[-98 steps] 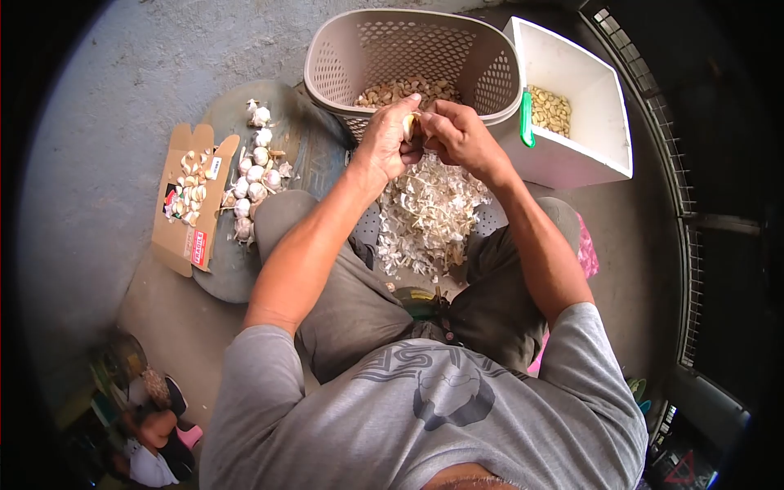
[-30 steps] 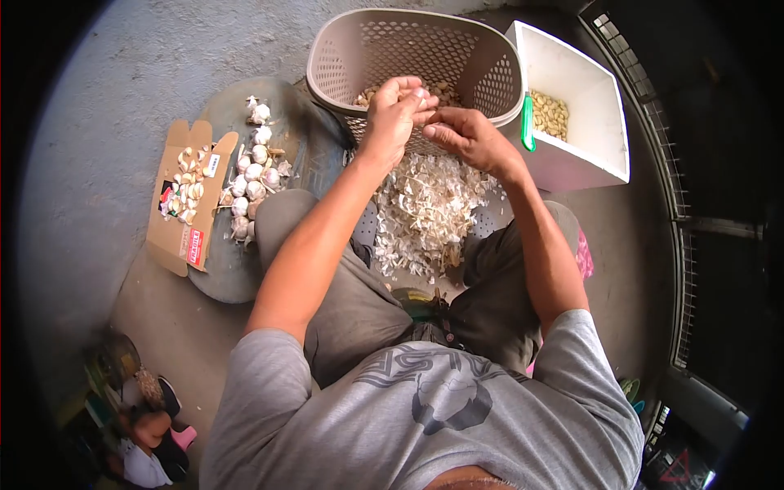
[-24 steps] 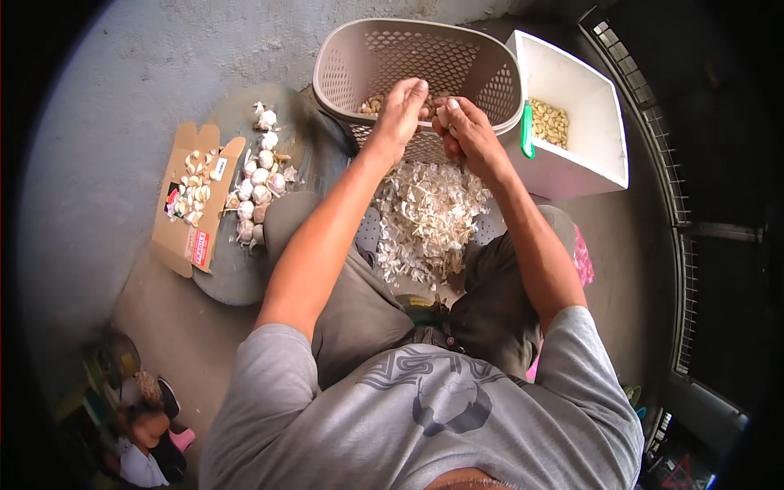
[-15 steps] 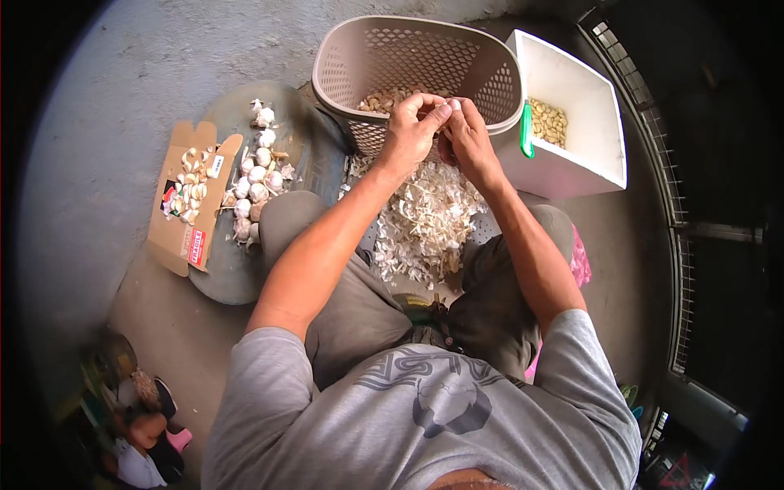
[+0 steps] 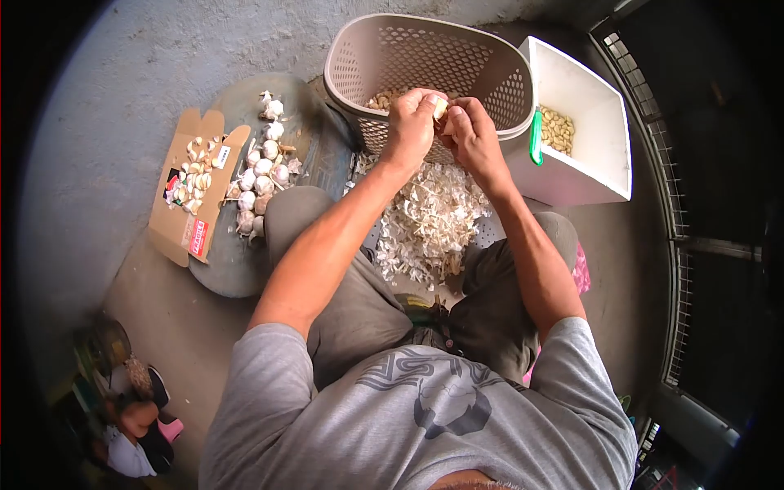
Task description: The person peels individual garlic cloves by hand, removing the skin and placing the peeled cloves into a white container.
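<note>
My left hand point(image 5: 411, 126) pinches a pale garlic clove point(image 5: 440, 109) between thumb and fingers, over the front rim of a brown perforated basket point(image 5: 441, 51). Close beside it, my right hand point(image 5: 475, 140) is closed, its fingertips at the clove; a reddish bit of skin shows between the hands. Inside the basket lie cloves point(image 5: 382, 100), partly hidden by my left hand. Beneath both hands spreads a heap of papery garlic peel point(image 5: 429, 224) between my legs.
At left, whole garlic bulbs point(image 5: 262, 167) lie on a round grey surface point(image 5: 219, 278), beside a cardboard box point(image 5: 170, 237) with loose cloves point(image 5: 193, 181). At right, a white box point(image 5: 592, 122) holds peeled cloves point(image 5: 555, 131); a green-handled tool point(image 5: 536, 139) hangs at its edge.
The hands have parted slightly at the fingertips, and a pale clove now shows in my left hand. The view has shifted a little, so the basket and white box appear farther right.
</note>
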Demonstrator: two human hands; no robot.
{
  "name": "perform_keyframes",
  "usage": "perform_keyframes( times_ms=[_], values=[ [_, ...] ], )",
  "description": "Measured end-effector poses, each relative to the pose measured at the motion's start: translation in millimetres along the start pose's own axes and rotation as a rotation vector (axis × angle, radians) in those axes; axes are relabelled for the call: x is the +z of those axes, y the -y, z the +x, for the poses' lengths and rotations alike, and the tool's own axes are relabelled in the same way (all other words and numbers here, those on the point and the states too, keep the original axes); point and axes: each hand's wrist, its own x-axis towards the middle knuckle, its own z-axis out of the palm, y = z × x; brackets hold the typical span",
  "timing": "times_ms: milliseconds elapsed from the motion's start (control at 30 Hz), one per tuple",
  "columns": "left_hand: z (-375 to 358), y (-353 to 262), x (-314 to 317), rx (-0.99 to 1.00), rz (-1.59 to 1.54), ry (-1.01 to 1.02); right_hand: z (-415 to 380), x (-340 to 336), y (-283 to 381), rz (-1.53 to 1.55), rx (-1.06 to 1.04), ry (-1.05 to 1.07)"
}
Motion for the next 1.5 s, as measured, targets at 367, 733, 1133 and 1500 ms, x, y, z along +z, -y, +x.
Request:
perform_keyframes(
  times_ms=[367,733,1133,1500],
  values=[
    [10,-21,-12,-0.109,-0.177,-0.012,1,-29,18,0.224,0.288,0.216],
    [6,-3,-3,-0.164,0.006,0.286,11,-33,-10,0.101,0.042,0.114],
    [0,-7,-7,-0.197,0.004,0.146,-4,-20,7,-0.678,-0.325,0.092],
    [-5,-22,1,-0.107,0.043,0.19,7,-38,-2,-0.327,-0.142,0.135]
  ],
)
